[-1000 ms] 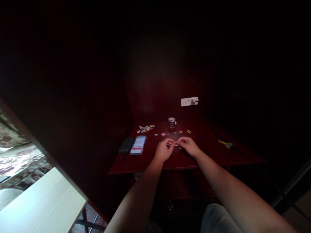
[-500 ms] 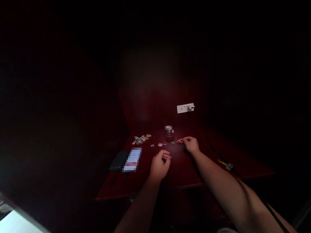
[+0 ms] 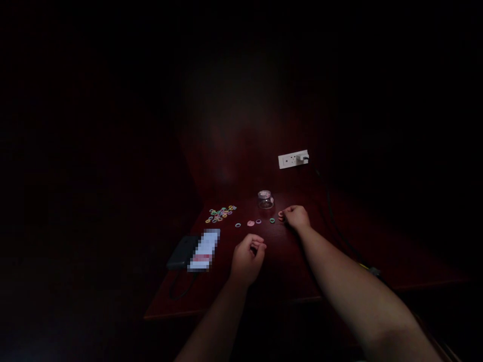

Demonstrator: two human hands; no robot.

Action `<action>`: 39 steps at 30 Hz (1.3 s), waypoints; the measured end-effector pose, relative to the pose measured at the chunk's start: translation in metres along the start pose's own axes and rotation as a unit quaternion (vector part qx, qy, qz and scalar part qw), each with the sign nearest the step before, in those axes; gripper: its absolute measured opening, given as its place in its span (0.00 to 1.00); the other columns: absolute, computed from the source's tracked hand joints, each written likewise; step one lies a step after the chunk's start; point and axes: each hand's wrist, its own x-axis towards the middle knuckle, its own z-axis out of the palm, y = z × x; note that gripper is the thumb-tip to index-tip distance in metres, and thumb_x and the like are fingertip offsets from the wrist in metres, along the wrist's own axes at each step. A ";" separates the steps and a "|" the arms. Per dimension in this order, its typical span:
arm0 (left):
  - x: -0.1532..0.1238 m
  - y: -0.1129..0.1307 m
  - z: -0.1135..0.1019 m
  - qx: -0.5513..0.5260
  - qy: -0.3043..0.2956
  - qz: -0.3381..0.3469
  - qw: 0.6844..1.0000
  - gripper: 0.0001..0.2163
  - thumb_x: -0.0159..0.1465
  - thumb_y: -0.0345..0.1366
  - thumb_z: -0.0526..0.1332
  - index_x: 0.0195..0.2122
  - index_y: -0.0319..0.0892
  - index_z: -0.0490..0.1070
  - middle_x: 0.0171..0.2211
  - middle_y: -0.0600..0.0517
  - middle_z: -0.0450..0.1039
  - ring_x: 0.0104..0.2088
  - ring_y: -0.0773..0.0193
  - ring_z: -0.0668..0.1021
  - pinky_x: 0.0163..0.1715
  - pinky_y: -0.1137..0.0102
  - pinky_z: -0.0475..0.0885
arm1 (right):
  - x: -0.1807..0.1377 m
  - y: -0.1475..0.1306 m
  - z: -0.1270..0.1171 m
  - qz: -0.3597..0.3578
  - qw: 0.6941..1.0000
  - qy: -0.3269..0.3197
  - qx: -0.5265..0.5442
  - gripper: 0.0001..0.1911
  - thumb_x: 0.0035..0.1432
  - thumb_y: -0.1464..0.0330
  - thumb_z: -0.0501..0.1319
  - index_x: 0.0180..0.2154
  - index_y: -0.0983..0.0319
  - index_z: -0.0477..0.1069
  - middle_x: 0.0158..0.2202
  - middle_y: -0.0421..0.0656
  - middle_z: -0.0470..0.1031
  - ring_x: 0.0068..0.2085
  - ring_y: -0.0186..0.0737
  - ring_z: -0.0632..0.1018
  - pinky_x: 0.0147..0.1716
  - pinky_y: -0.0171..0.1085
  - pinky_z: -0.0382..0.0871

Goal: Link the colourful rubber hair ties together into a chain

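On a dark red table [image 3: 287,271], a heap of small coloured rings [image 3: 220,213] lies at the back left. A short row of single rings [image 3: 258,221] runs across the middle. My right hand [image 3: 297,217] reaches to the row's right end, fingers pinched at an orange ring [image 3: 280,215] on the table. My left hand [image 3: 247,258] rests loosely curled near the table's middle, with nothing seen in it. A small glass jar [image 3: 265,199] stands behind the row.
A dark flat device [image 3: 182,253] with a cable and a white packet [image 3: 206,249] lie at the left. A white wall socket [image 3: 293,159] with a plug sits behind the table; a cable [image 3: 339,231] runs down the right side. The surroundings are very dark.
My hands held one ring together near the table's middle. Now the right hand has gone to the row's right end with it; the left hand has drawn back and curled.
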 end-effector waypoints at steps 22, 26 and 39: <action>-0.021 0.001 -0.028 0.003 0.074 -0.027 0.997 0.07 0.58 0.37 0.56 0.34 0.40 0.67 0.27 0.52 0.69 0.26 0.70 0.70 0.25 0.76 0.63 | -0.018 -0.012 -0.004 -0.152 0.943 -0.078 -0.286 0.12 0.49 0.66 0.58 0.36 0.57 0.76 0.35 0.47 0.77 0.36 0.43 0.76 0.33 0.35 0.65; -0.028 -0.002 -0.051 0.021 0.083 -0.023 0.996 0.07 0.58 0.37 0.56 0.35 0.39 0.66 0.28 0.51 0.70 0.28 0.69 0.71 0.27 0.76 0.64 | -0.018 -0.013 -0.004 -0.160 0.928 -0.092 -0.325 0.13 0.51 0.66 0.56 0.38 0.54 0.75 0.36 0.47 0.77 0.36 0.45 0.76 0.32 0.37 0.65; 0.081 -0.046 -0.150 0.149 0.029 -0.055 0.987 0.09 0.56 0.36 0.57 0.35 0.38 0.69 0.29 0.50 0.72 0.28 0.69 0.73 0.29 0.76 0.66 | -0.019 -0.012 -0.009 -0.158 0.955 -0.055 -0.247 0.17 0.52 0.63 0.54 0.43 0.57 0.72 0.40 0.47 0.76 0.38 0.45 0.76 0.35 0.37 0.65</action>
